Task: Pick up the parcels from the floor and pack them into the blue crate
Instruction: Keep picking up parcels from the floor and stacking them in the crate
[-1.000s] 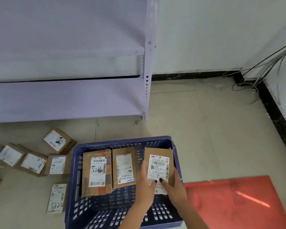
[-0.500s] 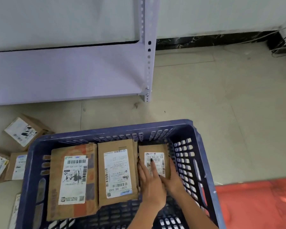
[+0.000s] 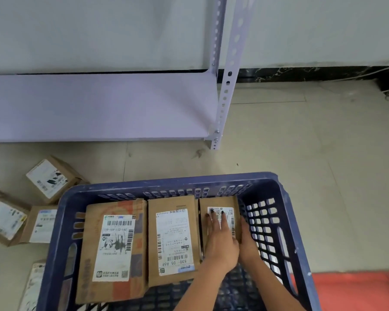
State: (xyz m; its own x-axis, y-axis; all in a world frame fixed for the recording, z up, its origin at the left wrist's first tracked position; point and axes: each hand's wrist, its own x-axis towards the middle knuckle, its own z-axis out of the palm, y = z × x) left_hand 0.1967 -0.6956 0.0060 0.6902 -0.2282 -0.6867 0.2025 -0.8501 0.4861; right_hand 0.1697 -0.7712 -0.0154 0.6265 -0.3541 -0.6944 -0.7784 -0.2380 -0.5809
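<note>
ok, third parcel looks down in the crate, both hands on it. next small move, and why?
Probably let go and lift both hands out. The small parcel already lies flat in the blue crate, beside the middle parcel, with the left hand flat on top and the right hand at its side. More parcels on the floor wait to the left.

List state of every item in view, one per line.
blue crate: on floor, three parcels inside
small parcel: in crate, both hands on it
left hand: flat on top
right hand: at its right side
floor parcels: unpacked
</note>
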